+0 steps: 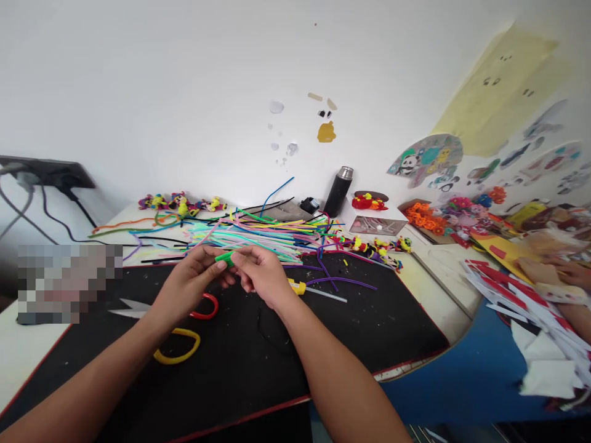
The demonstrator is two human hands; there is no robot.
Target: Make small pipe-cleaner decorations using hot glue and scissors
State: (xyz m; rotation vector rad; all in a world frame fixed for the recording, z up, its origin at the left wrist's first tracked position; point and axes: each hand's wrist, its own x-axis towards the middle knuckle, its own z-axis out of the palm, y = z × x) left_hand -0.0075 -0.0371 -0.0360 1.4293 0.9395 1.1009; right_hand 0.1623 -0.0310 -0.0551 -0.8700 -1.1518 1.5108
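Note:
A short, bright green piece of pipe cleaner (pixel 224 258) is pinched between my two hands, above the black mat (pixel 231 351). My left hand (pixel 194 277) grips its left part with thumb and fingers. My right hand (pixel 261 271) closes on its right end; the fingertips partly hide its shape. Under my left wrist lie open scissors with one red and one yellow handle (pixel 178 363), blades pointing left. Just right of my right hand rests a yellow-handled tool with a metal shaft (pixel 327 295). Behind the hands spreads a pile of many-coloured pipe cleaners (pixel 258 231).
Small colourful pipe-cleaner figures (pixel 182 203) sit at the back left, others (pixel 378 246) at the right. A black flask (pixel 339 191) stands by the wall. Power plugs (pixel 46 175) are at far left. At far right, another person's hand (pixel 572 271) is beside red and white paper strips (pixel 521 295).

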